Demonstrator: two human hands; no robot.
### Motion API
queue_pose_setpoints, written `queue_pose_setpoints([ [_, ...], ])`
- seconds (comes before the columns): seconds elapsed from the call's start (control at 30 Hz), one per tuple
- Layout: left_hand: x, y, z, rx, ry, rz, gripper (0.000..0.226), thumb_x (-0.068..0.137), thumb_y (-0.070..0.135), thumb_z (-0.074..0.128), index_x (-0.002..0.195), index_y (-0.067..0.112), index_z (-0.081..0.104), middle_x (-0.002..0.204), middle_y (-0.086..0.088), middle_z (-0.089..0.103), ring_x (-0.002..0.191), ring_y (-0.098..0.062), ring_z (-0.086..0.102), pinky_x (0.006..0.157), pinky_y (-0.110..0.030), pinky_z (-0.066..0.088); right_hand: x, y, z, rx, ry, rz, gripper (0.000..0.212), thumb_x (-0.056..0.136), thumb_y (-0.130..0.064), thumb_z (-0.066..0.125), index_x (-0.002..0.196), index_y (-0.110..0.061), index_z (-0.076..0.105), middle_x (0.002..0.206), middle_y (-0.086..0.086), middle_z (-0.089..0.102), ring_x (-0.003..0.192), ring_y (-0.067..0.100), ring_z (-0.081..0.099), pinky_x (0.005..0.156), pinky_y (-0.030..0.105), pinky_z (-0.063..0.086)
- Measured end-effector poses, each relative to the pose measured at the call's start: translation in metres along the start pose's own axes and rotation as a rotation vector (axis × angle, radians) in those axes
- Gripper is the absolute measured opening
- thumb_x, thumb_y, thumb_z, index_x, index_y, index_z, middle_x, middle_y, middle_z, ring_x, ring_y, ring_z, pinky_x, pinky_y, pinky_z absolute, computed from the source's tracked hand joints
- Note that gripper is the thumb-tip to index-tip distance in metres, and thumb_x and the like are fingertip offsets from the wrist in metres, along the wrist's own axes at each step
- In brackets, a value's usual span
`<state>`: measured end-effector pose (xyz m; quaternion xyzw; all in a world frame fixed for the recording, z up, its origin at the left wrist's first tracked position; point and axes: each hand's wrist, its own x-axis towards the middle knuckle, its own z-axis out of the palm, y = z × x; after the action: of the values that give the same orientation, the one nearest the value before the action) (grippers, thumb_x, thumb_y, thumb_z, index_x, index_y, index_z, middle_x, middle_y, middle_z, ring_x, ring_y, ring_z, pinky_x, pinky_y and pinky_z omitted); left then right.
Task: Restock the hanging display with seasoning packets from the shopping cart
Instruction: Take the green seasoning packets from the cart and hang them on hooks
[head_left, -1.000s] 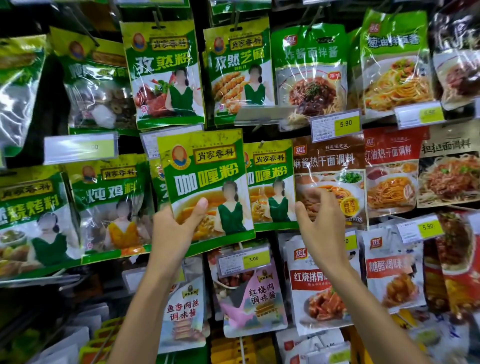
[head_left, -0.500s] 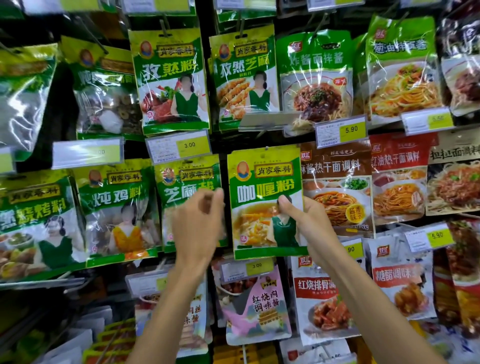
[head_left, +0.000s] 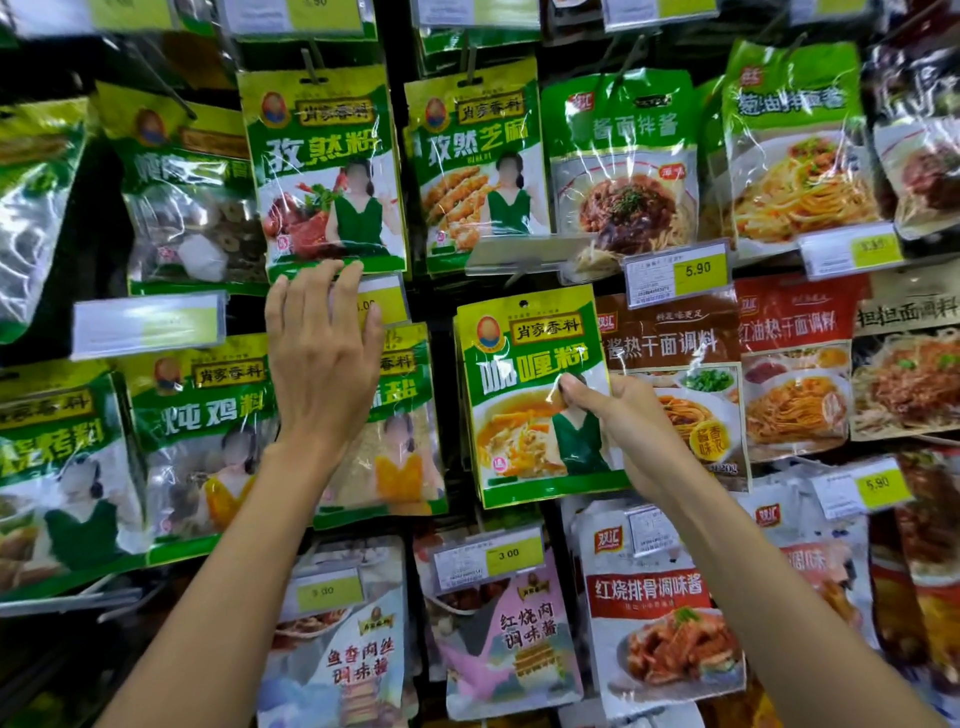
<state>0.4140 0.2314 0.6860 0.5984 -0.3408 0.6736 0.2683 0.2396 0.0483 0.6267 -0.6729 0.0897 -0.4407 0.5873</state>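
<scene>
My right hand (head_left: 618, 421) pinches the glossy green-and-yellow plastic seasoning packet (head_left: 519, 415) near its right edge, at 3 o'clock from my left hand (head_left: 322, 364), whose fingers (head_left: 311, 296) are straight, slightly spread, holding nothing.

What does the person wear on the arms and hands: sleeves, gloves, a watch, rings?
The left hand and the right hand are bare, with no gloves or rings showing. The left forearm and right forearm are bare to the frame's edge: no sleeve, watch or bracelet.
</scene>
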Motion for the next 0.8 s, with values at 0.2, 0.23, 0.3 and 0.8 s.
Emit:
queue_pose_setpoints([
  [0.2,0.0,0.0,0.001,0.002,0.021,0.008,0.036,0.1,0.022,0.043,0.125,-0.001,0.053,0.119,-0.022,0.057,0.112,-0.038,0.051,0.107,-0.046,0.029,0.006,0.005,-0.004,-0.017,0.024,0.027,0.029,0.092,-0.026,0.064,0.087,0.003,0.064,0.086,0.02,0.066,0.067,0.014,0.063,0.066,0.025,0.053],
  [0.23,0.0,0.0,0.002,0.002,0.023,0.007,0.036,0.1,0.022,0.043,0.125,-0.001,0.053,0.119,-0.022,0.057,0.112,-0.038,0.051,0.107,-0.046,0.029,0.006,0.007,-0.004,-0.027,0.033,0.037,0.034,0.092,-0.026,0.064,0.09,0.008,0.064,0.089,0.025,0.068,0.063,0.009,0.064,0.064,0.021,0.054],
  [0.3,0.0,0.0,0.002,0.002,0.032,0.007,0.036,0.1,0.022,0.043,0.125,-0.001,0.053,0.119,-0.022,0.057,0.112,-0.038,0.051,0.107,-0.046,0.029,0.008,0.009,-0.004,-0.044,0.045,0.047,0.039,0.092,-0.025,0.064,0.097,0.014,0.064,0.098,0.027,0.069,0.058,0.002,0.064,0.053,0.011,0.049],
  [0.8,-0.001,-0.001,0.005,-0.004,0.047,0.003,0.036,0.1,0.023,0.041,0.125,-0.001,0.053,0.118,-0.022,0.057,0.112,-0.037,0.051,0.108,-0.046,0.028,0.027,0.026,0.025,-0.324,0.263,-0.124,0.029,0.093,-0.03,0.063,0.083,-0.002,0.068,0.082,0.011,0.069,0.076,0.025,0.062,0.067,0.035,0.046],
])
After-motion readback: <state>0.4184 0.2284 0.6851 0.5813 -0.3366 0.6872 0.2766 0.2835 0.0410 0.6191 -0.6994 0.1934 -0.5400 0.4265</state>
